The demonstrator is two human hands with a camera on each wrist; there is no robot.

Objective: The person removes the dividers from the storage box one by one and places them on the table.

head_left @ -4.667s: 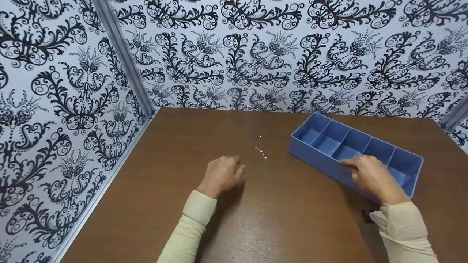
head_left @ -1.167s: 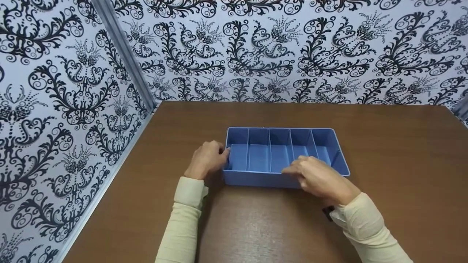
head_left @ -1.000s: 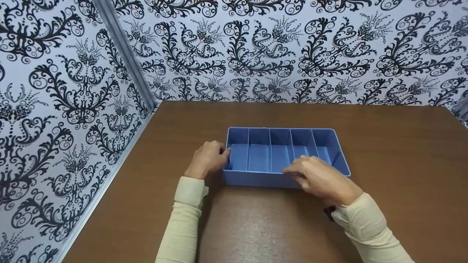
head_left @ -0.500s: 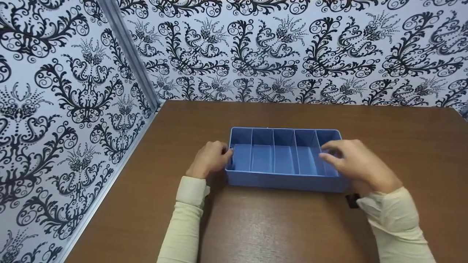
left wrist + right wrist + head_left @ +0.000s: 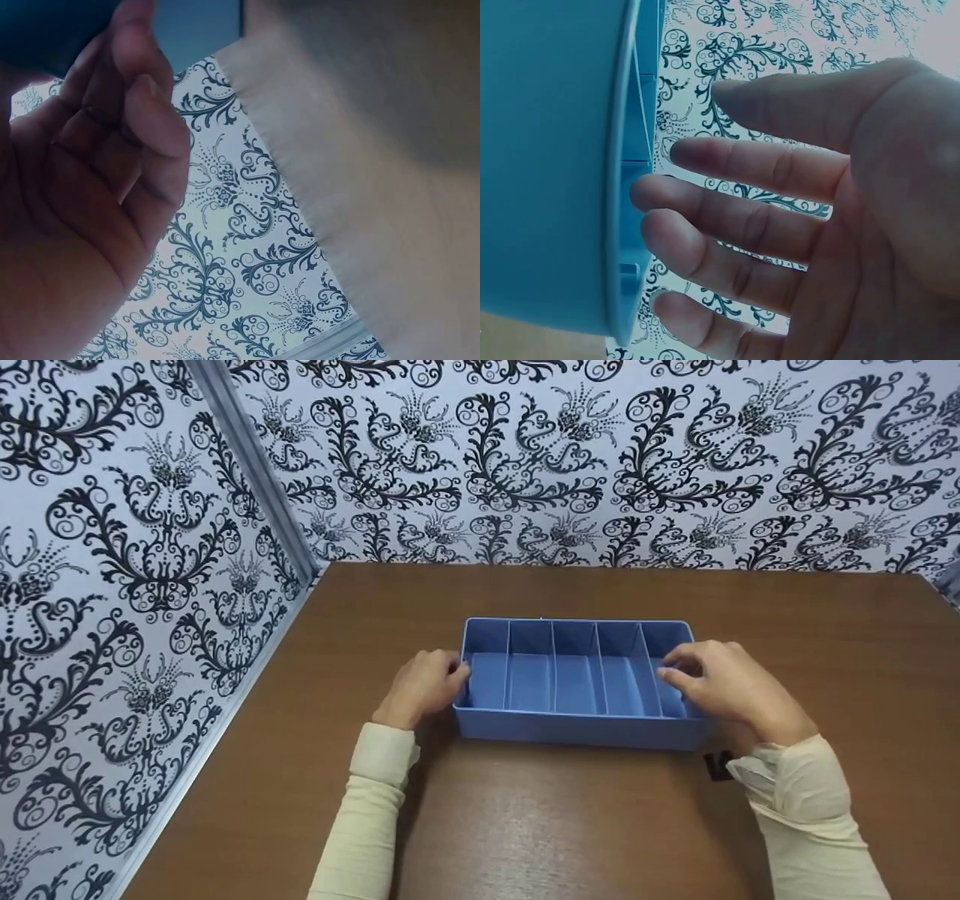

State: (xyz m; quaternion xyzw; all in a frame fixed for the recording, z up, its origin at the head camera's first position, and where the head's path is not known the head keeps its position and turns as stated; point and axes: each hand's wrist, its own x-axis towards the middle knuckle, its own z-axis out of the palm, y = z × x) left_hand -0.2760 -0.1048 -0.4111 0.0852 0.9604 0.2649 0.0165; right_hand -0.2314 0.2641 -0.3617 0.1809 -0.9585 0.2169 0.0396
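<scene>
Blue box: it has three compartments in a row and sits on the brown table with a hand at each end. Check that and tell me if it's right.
Not quite: the head view shows the blue box with five compartments in a row. It does sit on the brown table, left hand and right hand at its ends.

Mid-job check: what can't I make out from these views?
Rightmost compartment of the blue tray: head view, its floor partly covered by the right hand.
Dark object by the right sleeve: head view, too small and blurred to identify.
Dark shape at top left: left wrist view, cut off by the edge, too dark to identify.
Left sleeve: head view, cut off by the bottom edge.
</scene>
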